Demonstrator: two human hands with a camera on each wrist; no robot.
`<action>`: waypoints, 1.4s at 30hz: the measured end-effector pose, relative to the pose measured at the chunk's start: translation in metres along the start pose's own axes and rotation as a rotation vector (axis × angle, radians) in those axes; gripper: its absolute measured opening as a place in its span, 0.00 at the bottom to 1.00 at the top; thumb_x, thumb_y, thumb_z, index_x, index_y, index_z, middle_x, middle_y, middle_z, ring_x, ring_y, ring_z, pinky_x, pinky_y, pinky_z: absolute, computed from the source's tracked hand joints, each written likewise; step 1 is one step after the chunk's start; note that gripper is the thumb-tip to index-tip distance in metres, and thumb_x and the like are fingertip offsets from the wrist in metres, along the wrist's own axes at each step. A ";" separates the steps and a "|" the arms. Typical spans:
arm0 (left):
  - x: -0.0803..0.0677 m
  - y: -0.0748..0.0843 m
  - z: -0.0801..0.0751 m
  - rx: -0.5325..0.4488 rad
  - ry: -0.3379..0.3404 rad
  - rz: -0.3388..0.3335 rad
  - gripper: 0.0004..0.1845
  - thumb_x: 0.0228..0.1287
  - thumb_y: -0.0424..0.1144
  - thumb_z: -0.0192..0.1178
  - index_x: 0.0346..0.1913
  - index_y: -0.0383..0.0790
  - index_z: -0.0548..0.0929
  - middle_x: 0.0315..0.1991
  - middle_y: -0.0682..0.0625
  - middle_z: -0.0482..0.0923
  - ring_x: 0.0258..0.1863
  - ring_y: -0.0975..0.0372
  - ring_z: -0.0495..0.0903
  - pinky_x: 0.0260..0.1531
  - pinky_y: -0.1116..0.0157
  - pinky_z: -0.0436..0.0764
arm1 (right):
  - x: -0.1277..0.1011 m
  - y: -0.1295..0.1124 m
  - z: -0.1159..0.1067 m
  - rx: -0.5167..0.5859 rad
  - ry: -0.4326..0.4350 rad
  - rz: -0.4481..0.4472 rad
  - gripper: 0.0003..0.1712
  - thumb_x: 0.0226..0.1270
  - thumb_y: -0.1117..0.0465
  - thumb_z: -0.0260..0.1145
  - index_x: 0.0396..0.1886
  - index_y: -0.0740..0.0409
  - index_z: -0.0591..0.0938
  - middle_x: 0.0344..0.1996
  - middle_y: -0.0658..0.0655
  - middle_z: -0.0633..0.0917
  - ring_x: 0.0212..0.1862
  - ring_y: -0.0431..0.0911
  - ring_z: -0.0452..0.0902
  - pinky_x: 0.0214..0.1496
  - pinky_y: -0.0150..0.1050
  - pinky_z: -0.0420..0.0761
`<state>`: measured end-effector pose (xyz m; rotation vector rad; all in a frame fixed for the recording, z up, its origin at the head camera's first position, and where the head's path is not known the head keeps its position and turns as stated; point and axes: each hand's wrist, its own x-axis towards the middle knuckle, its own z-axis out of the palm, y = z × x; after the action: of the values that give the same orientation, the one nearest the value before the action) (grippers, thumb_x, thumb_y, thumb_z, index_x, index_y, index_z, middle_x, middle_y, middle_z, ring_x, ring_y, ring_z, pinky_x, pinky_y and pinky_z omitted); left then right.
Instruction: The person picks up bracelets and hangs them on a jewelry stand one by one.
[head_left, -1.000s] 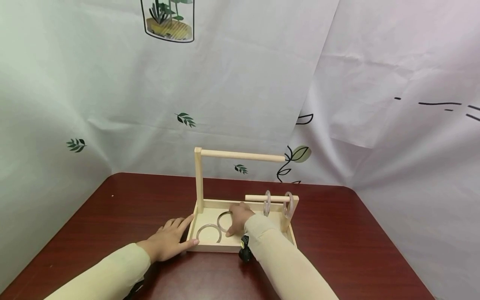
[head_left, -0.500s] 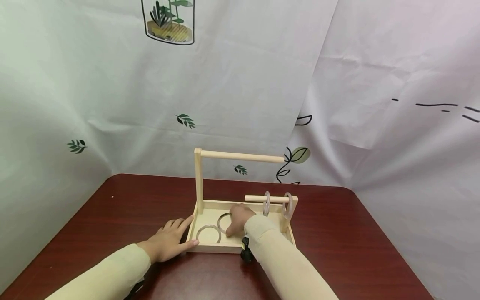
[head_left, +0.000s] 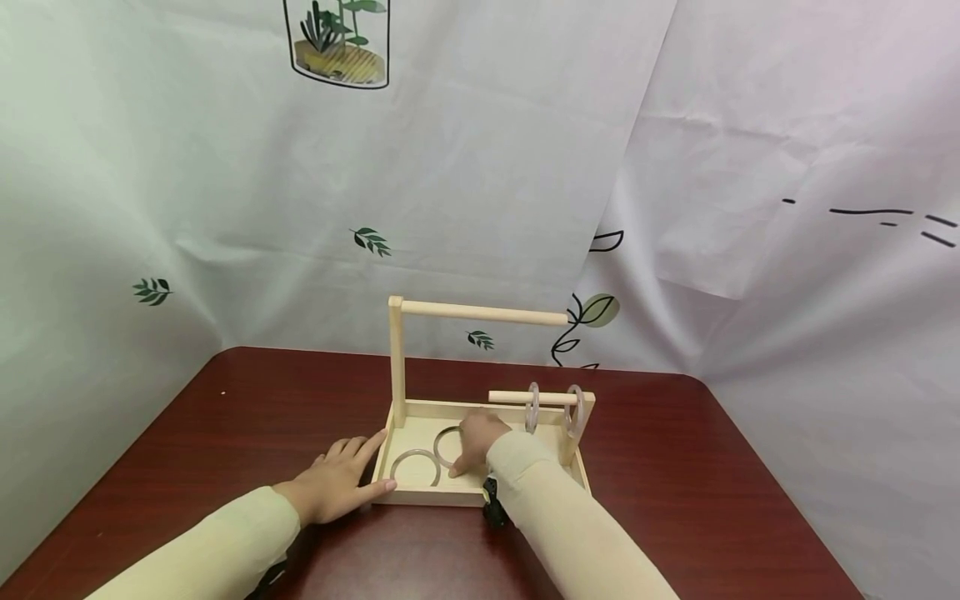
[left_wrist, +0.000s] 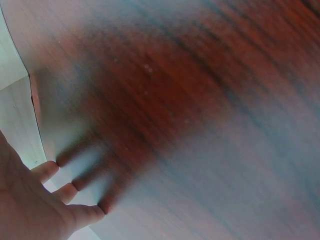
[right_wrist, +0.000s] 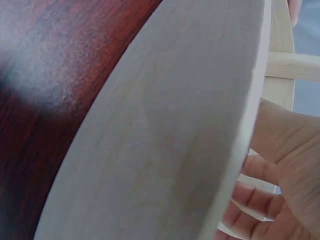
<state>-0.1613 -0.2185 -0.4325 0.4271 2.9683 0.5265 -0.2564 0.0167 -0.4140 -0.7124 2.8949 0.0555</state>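
A light wooden stand with a shallow tray (head_left: 420, 497) sits on the table. My left hand (head_left: 337, 483) lies spread at the tray's left end, thumb on its front corner and forefinger along its left wall. In the left wrist view, its fingertips (left_wrist: 95, 212) rest on the tabletop. My right hand (head_left: 478, 440) reaches down inside the tray over a dark-edged bangle (head_left: 438, 442), covering its right part. In the right wrist view the tray's front wall (right_wrist: 165, 125) hides the right fingertips; I cannot tell whether they pinch the bangle. A pale bangle (head_left: 393, 468) lies flat at front left.
A tall post (head_left: 397, 367) at the tray's left carries a long upper bar (head_left: 483, 312). Two clear bangles, one nearer (head_left: 532, 408) and one farther right (head_left: 580, 410), hang on the lower bar (head_left: 506, 397). Dark red table (head_left: 660, 467) surrounds the stand; a white cloth (head_left: 480, 167) hangs behind.
Both hands stay in nearly the same place. The stand and bangles appear shifted very slightly left in the head view.
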 end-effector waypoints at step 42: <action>0.000 0.002 -0.001 -0.023 -0.019 -0.008 0.46 0.63 0.68 0.51 0.76 0.44 0.55 0.65 0.35 0.64 0.65 0.37 0.61 0.54 0.34 0.63 | -0.001 0.015 0.012 0.402 0.139 -0.065 0.27 0.30 0.51 0.73 0.35 0.56 0.78 0.30 0.53 0.73 0.31 0.43 0.69 0.33 0.34 0.73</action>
<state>-0.1609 -0.2172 -0.4307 0.4153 2.9415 0.5524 -0.2606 0.0310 -0.4257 -0.7551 2.8671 -0.5869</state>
